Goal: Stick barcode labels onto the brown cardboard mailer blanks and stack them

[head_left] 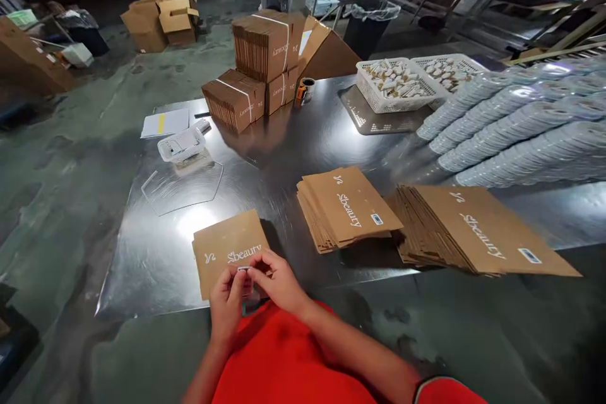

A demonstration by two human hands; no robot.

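Note:
Close to my body, my left hand (228, 293) and my right hand (277, 281) meet above the near edge of the metal table. Between their pinched fingertips is a small white-edged label (245, 269), mostly covered by my thumbs. Beneath the hands lies a short pile of flat brown cartons (225, 237) printed "beauty" in white. To the right sits a stack of flat cartons (350, 199), its top one bearing a small blue-and-white label (377, 219). Farther right, a second fanned stack (492, 227) carries a similar label (529, 255).
Strapped carton bundles (265, 44) stand at the back beside a tape roll (307, 89). A small plastic tray (182, 144) and papers (165, 123) lie at left. White baskets (392, 101) hold small white pieces. Long rows of nested white items (516, 151) fill the right side of the metal table (156, 265).

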